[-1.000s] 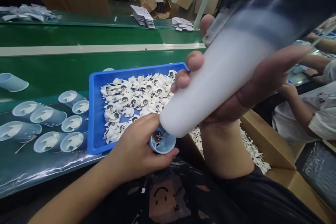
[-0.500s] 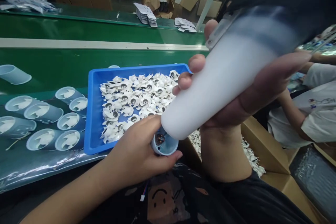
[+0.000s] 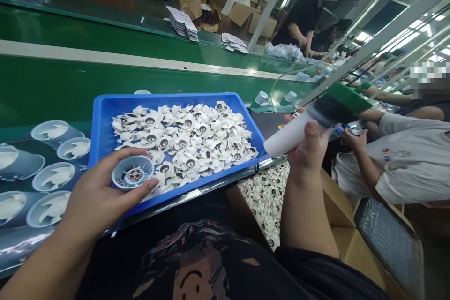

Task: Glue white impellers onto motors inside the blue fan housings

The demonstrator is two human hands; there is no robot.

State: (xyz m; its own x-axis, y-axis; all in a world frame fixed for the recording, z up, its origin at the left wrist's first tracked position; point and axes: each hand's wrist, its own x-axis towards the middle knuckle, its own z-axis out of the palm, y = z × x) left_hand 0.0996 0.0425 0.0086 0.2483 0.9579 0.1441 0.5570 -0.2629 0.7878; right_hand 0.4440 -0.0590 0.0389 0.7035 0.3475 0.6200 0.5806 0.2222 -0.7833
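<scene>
My left hand [image 3: 92, 197] is wrapped around a small pale blue fan housing [image 3: 121, 173], held over the front left edge of the blue tray [image 3: 242, 103]. The housing's open end faces up, showing spokes and a round hub inside. In my right hand [image 3: 309, 150], away to the right, is a smooth white cylinder [image 3: 284, 137], tilted with its far end dark and blurred. I cannot make out what kind of tool the cylinder is. Many white fan blades [image 3: 204, 136] lie loose in the tray.
Several pale blue housings with white blades inside [image 3: 58, 176] stand at left. Below the bench, a cardboard box [image 3: 346, 243] holds more fan blades. A co-worker in a white shirt [image 3: 397, 154] is close on the right. Folded white cartons [image 3: 183, 23] lie across the green belt [image 3: 70, 77].
The white cylinder has moved away from the housing, to the right and farther from me. My left hand has carried the housing left, over the tray edge. The view has shifted right.
</scene>
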